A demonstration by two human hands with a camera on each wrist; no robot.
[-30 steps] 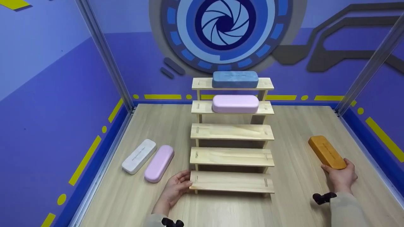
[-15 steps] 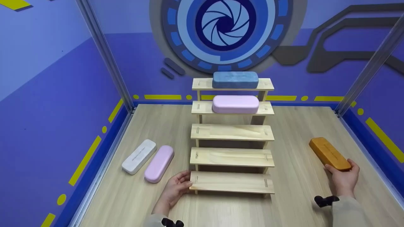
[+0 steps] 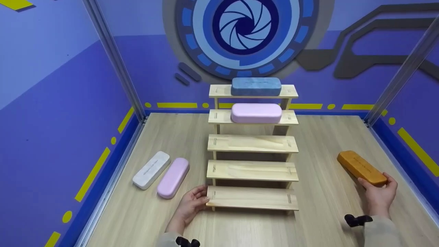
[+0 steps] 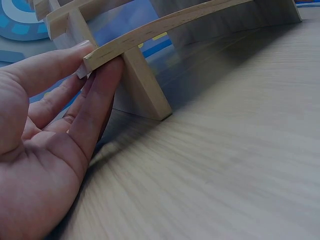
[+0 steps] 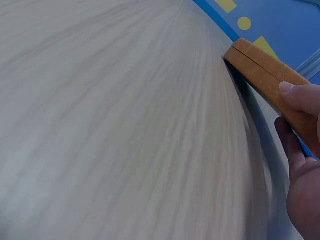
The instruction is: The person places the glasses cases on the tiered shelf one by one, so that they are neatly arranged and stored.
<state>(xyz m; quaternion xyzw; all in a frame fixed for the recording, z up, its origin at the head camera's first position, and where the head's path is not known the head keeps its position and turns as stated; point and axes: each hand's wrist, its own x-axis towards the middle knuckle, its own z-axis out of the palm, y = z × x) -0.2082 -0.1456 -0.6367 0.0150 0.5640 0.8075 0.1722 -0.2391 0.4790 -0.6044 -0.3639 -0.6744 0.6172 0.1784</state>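
Note:
At the lower left of a stepped wooden rack (image 3: 252, 198), my left hand (image 3: 188, 207) pinches the end of the lowest shelf; the left wrist view shows the thumb on top of the board (image 4: 150, 31) and a finger of the hand (image 4: 55, 135) underneath. On the right, my right hand (image 3: 380, 195) grips the near end of an orange-brown case (image 3: 362, 168). In the right wrist view the thumb of this hand (image 5: 305, 145) lies along the side of the case (image 5: 265, 67), with a finger beneath it.
A blue case (image 3: 256, 86) lies on the top shelf and a pink case (image 3: 256, 113) on the shelf below. Left of the rack, a white case (image 3: 151, 170) and another pink case (image 3: 173, 178) lie on the table (image 3: 247, 230). Blue-purple panels (image 3: 61, 137) surround the table.
My right hand has moved a little to the right and nearer, and the orange-brown case has shifted and turned slightly with it. My left hand keeps its place on the shelf.

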